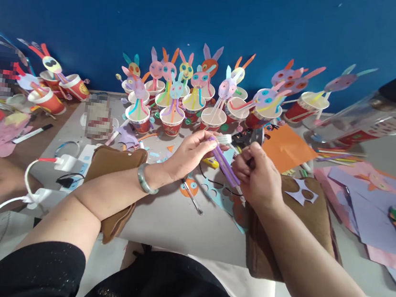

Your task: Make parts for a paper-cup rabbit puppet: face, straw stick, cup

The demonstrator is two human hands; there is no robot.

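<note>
1. Head view: the left hand (200, 148) pinches purple straws (225, 164) near their upper end, thumb over fingers, probably to keep them side by side; a whitish roll (224, 139) sits by its fingertips.
2. The right hand (261, 175) is curled into a loose fist near the straws' lower end; what it grips, if anything, I cannot tell.
3. Paper cups (171, 128) bearing rabbit-eared heads (176, 88) stand toward the blue wall (200, 14), likely out of the way, on the grey desk (159, 230).
4. Straws look like slim, smooth plastic; brown cushions (113, 157) seem soft, perhaps padding the forearms.
</note>
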